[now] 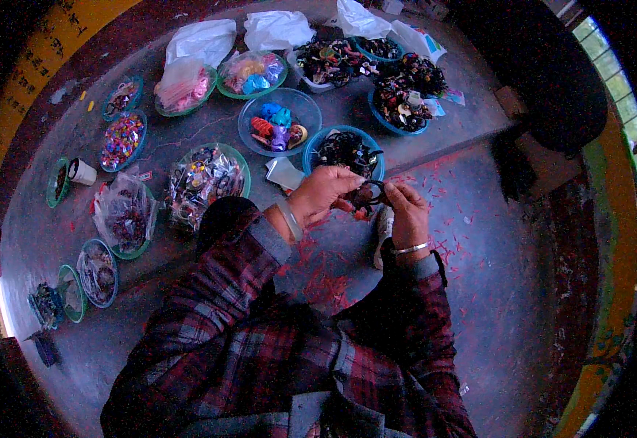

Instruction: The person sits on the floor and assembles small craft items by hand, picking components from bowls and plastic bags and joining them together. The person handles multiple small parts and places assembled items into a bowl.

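My left hand [317,198] and my right hand [407,217] are raised close together, both closed on a black hair tie [377,191] stretched between their fingertips. Small dark and reddish-orange bits [362,212] hang below the left fingers; their kind is too blurred to tell. Just beyond the hands a blue basin [308,155] holds a heap of black bands [344,151]. A clear basin [245,142] with blue, red and purple bundles [278,125] sits farther off to the left. Beside the left wrist lies a pale flat packet [284,174].
Green and blue baskets of small packed goods spread over the floor at left, among them one of colourful pieces [123,140]. White plastic bags [200,42] lie at the back. Red scraps [326,285] litter the floor. A dark bulky shape [563,87] stands at right.
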### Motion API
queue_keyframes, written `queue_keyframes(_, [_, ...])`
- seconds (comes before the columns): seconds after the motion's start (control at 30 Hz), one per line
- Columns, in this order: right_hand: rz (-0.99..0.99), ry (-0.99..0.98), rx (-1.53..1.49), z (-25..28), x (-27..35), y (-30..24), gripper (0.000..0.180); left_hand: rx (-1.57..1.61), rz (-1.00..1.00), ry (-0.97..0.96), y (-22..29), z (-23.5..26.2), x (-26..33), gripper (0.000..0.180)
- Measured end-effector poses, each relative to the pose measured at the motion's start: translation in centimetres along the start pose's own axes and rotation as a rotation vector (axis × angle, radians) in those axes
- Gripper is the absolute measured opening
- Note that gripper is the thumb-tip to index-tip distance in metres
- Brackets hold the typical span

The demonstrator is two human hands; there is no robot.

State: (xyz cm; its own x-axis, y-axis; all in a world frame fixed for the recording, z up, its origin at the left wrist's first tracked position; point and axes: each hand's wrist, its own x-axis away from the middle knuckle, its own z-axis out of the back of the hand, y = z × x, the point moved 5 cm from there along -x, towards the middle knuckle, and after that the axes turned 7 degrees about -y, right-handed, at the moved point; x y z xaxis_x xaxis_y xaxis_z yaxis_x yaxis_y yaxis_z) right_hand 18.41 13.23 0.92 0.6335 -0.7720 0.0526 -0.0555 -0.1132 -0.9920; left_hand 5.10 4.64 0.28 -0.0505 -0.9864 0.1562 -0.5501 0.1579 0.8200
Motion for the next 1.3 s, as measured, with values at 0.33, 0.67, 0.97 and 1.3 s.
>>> queue_keyframes(0.33, [-0.051, 0.006, -0.015, -0.2, -0.2, -0.2, 0.011, -0.061, -0.106, 0.026, 0.6, -0.1, -0.1, 0.028])
queue_keyframes(0.67, [-0.227, -0.103, -0.159, -0.5, -0.1, 1.2, 0.007, -0.342, -0.212, 0.036, -0.1, 0.9, -0.6, 0.027])
queue_keyframes(0.97, [-0.156, -0.115, -0.138, -2.2, 0.9, 0.2, 0.005, -0.437, -0.203, 0.121, -0.4, 1.1, 0.6, 0.022])
queue_keyframes(1.3, [-0.061, -0.233, -0.101, -2.7, 0.3, 1.4, 0.019, -0.071, -0.328, 0.224, 0.5, 1.6, 5.4, 0.022])
